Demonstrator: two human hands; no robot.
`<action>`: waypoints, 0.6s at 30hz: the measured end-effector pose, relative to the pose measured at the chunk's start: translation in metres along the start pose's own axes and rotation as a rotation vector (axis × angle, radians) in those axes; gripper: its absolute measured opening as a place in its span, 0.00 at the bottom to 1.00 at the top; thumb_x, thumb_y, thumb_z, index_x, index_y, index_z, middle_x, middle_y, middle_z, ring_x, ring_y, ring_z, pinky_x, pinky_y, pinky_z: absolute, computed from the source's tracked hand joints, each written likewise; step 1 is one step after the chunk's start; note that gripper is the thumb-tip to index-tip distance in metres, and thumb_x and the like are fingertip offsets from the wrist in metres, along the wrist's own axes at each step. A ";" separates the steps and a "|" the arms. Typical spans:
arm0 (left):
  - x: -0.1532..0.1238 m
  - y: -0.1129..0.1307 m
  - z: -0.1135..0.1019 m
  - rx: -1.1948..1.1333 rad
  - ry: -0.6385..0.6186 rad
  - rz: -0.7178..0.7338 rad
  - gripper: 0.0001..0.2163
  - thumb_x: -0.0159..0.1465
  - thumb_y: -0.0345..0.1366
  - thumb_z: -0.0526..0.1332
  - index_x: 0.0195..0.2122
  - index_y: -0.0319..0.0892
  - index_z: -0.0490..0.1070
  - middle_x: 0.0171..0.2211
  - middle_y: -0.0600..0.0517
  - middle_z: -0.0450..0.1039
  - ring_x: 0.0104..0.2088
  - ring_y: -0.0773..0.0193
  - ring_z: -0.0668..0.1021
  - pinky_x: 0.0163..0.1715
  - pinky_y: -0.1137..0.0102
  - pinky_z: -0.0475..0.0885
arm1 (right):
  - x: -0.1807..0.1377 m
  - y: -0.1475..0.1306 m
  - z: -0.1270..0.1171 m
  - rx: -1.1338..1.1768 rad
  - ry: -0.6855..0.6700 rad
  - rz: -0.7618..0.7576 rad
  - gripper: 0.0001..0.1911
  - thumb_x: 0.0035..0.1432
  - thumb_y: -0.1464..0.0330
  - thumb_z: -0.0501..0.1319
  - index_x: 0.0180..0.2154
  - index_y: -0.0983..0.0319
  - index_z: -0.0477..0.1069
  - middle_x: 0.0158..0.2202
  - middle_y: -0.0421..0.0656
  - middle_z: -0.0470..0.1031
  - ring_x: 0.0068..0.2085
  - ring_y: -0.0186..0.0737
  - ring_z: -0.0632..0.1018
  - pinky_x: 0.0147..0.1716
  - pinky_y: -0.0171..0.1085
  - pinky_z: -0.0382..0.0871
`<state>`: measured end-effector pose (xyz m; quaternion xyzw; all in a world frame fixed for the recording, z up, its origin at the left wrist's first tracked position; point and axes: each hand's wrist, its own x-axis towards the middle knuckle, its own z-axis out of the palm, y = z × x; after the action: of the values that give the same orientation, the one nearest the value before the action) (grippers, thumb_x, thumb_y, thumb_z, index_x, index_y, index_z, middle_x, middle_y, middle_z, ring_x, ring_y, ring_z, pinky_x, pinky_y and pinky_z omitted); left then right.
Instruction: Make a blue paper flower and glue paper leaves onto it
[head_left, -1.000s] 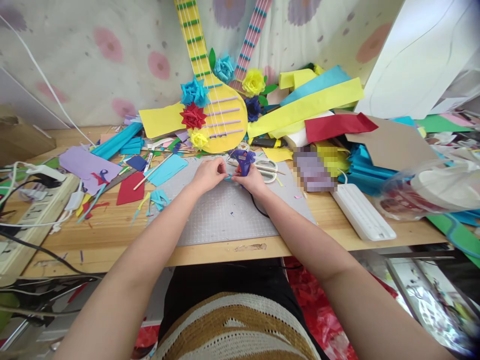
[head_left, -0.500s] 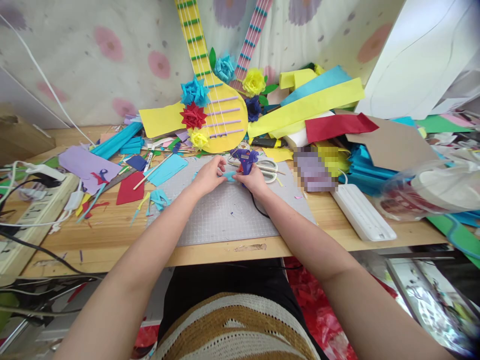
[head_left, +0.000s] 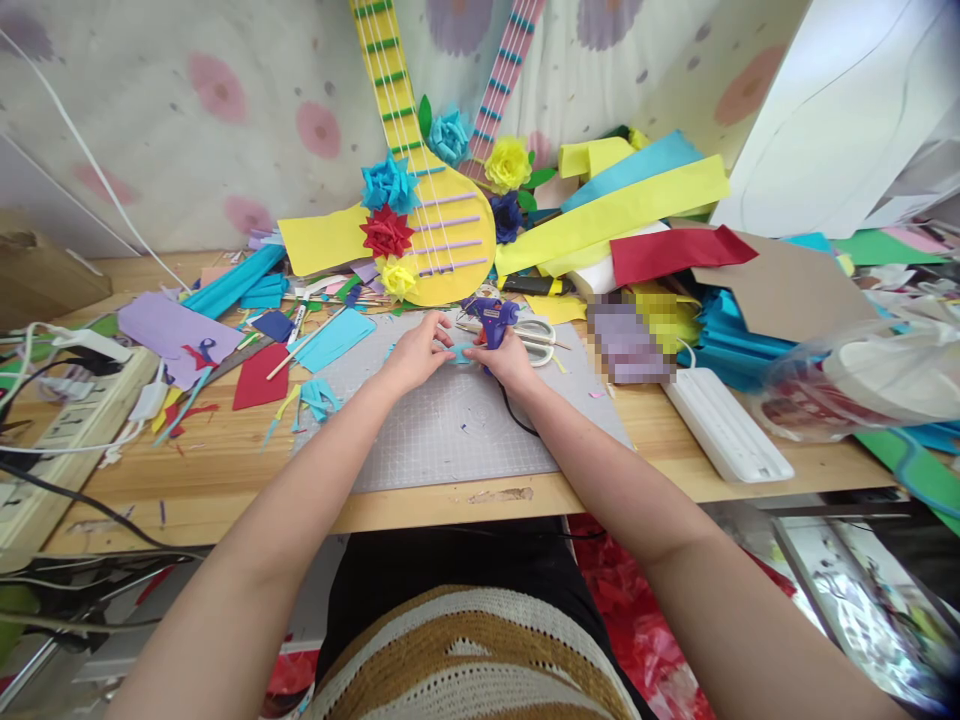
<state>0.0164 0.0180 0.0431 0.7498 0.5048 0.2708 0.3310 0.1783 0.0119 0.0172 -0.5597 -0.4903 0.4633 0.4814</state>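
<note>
Over the grey cutting mat (head_left: 450, 430), my right hand (head_left: 510, 362) is closed round a purple hot glue gun (head_left: 495, 316), whose black cord trails down beside the wrist. My right thumb tip meets a small light blue piece of paper (head_left: 463, 352) between my hands. My left hand (head_left: 420, 352) is closed with bent fingers at the other end of this piece, which its thumb touches; part of the paper is hidden behind the hand. White-handled scissors (head_left: 538, 342) lie on the mat just right of the glue gun.
A yellow paper guitar (head_left: 454, 235) with paper flowers leans at the back. Coloured paper scraps (head_left: 262, 375) lie left. A white power bank-like box (head_left: 727, 425) and a plastic-wrapped roll (head_left: 847, 385) stand right. A power strip (head_left: 67, 430) with cables lies at the left edge.
The fingers of my left hand have shifted very slightly by the blue paper. My right hand and the glue gun stay in nearly the same place.
</note>
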 end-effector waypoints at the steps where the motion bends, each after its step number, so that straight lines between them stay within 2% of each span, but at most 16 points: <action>1: 0.000 0.000 0.000 0.019 0.012 -0.003 0.17 0.53 0.30 0.60 0.42 0.45 0.57 0.33 0.56 0.70 0.25 0.70 0.74 0.30 0.71 0.68 | 0.001 0.001 0.000 -0.014 0.010 0.000 0.20 0.33 0.69 0.68 0.29 0.60 0.59 0.26 0.34 0.67 0.21 0.28 0.67 0.22 0.33 0.64; 10: -0.002 0.008 -0.006 0.213 0.163 -0.014 0.13 0.54 0.31 0.60 0.40 0.45 0.62 0.29 0.55 0.73 0.32 0.65 0.75 0.33 0.69 0.66 | 0.005 0.005 0.000 -0.097 0.049 -0.005 0.22 0.33 0.65 0.68 0.30 0.60 0.59 0.27 0.35 0.69 0.20 0.29 0.68 0.24 0.36 0.66; 18: -0.008 0.009 -0.018 0.170 0.271 -0.017 0.09 0.53 0.32 0.58 0.36 0.42 0.69 0.30 0.52 0.73 0.31 0.65 0.75 0.31 0.72 0.66 | 0.004 0.002 -0.008 -0.158 0.112 -0.056 0.19 0.39 0.58 0.65 0.30 0.60 0.61 0.25 0.38 0.70 0.23 0.36 0.73 0.27 0.40 0.70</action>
<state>0.0055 0.0118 0.0603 0.7273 0.5724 0.3232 0.1975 0.1867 0.0154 0.0161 -0.6071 -0.5132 0.3775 0.4750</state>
